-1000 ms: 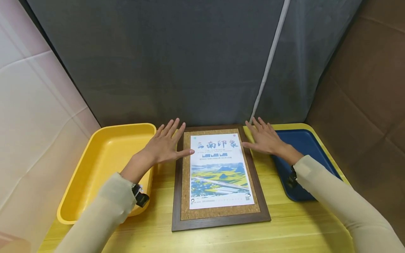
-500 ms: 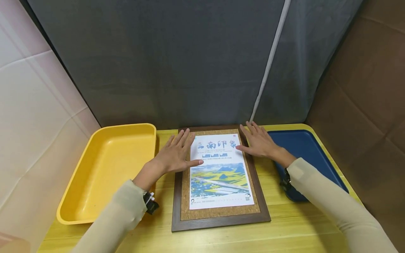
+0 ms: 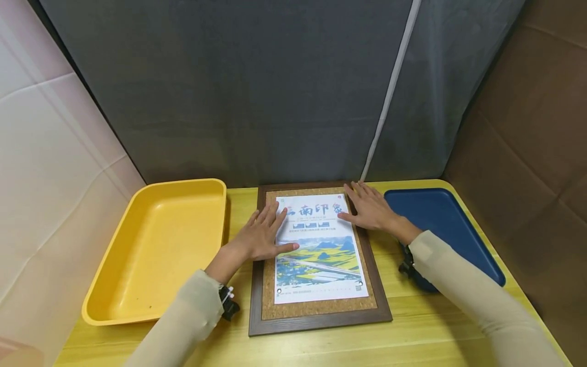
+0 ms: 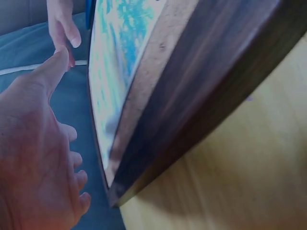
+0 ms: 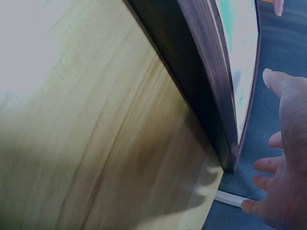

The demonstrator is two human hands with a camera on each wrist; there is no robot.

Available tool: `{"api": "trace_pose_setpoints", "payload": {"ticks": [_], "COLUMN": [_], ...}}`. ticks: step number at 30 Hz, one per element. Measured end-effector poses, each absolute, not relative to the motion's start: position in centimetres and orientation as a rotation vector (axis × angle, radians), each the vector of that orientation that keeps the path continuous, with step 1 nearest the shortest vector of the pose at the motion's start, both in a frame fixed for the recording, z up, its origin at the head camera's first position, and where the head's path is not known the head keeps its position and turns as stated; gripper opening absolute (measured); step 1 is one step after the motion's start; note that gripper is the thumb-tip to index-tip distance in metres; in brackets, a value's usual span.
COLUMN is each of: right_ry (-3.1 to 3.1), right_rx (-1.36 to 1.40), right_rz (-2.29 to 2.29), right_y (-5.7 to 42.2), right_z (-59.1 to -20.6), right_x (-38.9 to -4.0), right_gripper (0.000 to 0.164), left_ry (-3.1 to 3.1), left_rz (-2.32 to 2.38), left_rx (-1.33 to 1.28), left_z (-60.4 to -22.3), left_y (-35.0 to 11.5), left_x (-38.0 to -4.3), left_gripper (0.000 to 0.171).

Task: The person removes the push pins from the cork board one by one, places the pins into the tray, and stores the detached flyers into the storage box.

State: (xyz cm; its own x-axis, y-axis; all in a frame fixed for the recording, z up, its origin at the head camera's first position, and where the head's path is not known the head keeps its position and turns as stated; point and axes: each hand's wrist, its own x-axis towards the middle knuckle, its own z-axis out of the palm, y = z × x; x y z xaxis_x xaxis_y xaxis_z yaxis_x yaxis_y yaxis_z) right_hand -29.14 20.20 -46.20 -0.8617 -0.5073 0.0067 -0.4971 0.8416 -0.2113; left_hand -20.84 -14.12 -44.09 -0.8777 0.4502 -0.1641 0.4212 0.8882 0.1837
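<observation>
The bare left hand (image 3: 260, 237) hung above the left side of the rectangular, brown-framed cork board (image 3: 321, 308), fingers spread and released; the bare right hand (image 3: 370, 209), just as loose, hung above its upper right corner. The board, bearing a white printed landscape poster (image 3: 321, 265), lay on the yellow wooden table (image 3: 321, 352) — between the deep yellow tray (image 3: 160, 244) and the shallow navy-blue tray (image 3: 449, 229).

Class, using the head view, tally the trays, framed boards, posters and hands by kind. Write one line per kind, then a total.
Trays: 2, the yellow tray and blue tray
Framed board: 1
Poster: 1
Hands: 2, left hand and right hand
Total: 6
</observation>
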Motion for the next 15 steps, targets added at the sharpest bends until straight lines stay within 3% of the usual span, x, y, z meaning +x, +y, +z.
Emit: {"api": "trace_pose_setpoints", "payload": {"ticks": [15], "right_ry": [3.024], "right_rx": [-0.839], "right_rz": [-0.433], "right_y": [19.1], "right_z": [-47.2], "right_x": [-29.8], "right_gripper": [0.084], "left_ry": [2.794], "left_rz": [0.257], "left_rx": [0.609], "left_z": [-46.3], "left_y": [-14.5], "left_x": [-20.8], "left_gripper": [0.109]}}
